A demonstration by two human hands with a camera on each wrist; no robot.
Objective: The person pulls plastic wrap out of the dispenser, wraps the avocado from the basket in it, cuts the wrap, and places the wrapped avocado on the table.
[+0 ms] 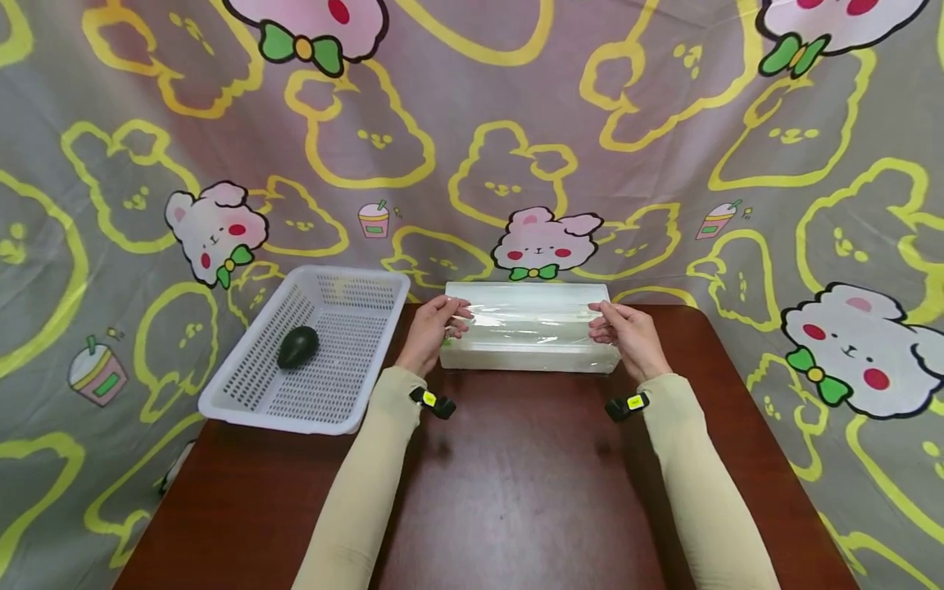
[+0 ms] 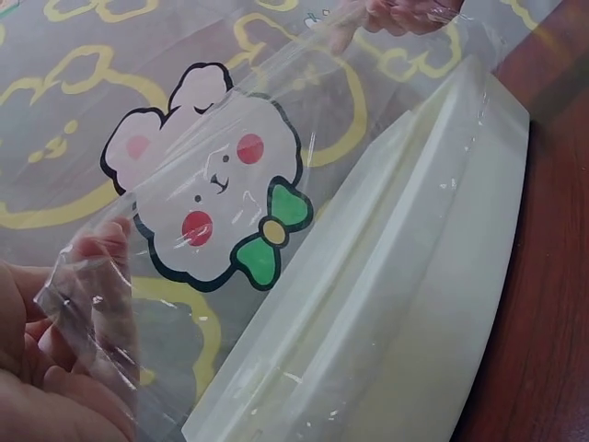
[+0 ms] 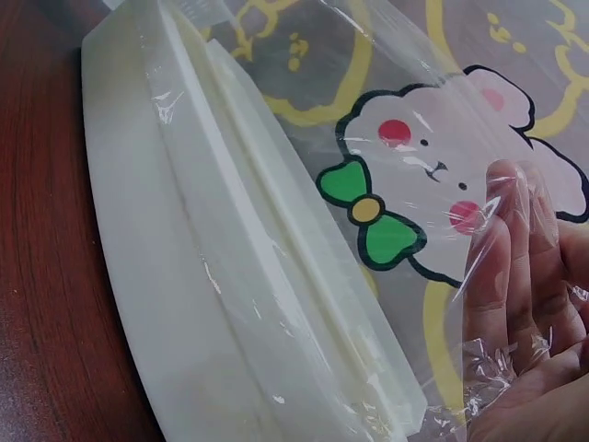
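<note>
A long white cling film box [image 1: 527, 359] stands at the back of the table, its lid tilted up behind. A clear sheet of cling film [image 2: 106, 308] stretches above it from one hand to the other, wrinkled at its ends. My left hand [image 1: 431, 332] pinches the sheet's left edge between thumb and fingers. At the opposite end, the right edge is pinched by my right hand [image 1: 630, 338], whose fingers [image 3: 488, 276] show through the clear film in the right wrist view. Both hands are raised just beside the box's ends.
A white perforated plastic basket [image 1: 283, 422] sits on the left of the table, holding a dark green avocado [image 1: 298, 347]. Behind the dark red-brown table [image 1: 509, 483] hangs a grey curtain [image 1: 450, 106] with cartoon prints.
</note>
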